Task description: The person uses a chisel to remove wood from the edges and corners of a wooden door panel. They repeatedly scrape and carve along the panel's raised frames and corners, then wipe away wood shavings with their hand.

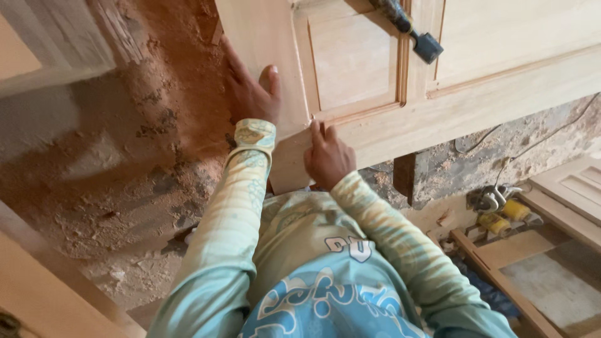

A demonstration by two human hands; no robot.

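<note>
The left hand lies flat on the side edge of a big wooden door, fingers spread, not gripping. The right hand presses its fingertips on the door's bottom corner, holding nothing. The door lies raised above a floor thick with sawdust. A dark tool rests on the door. A yellow power tool sits on the floor.
</note>
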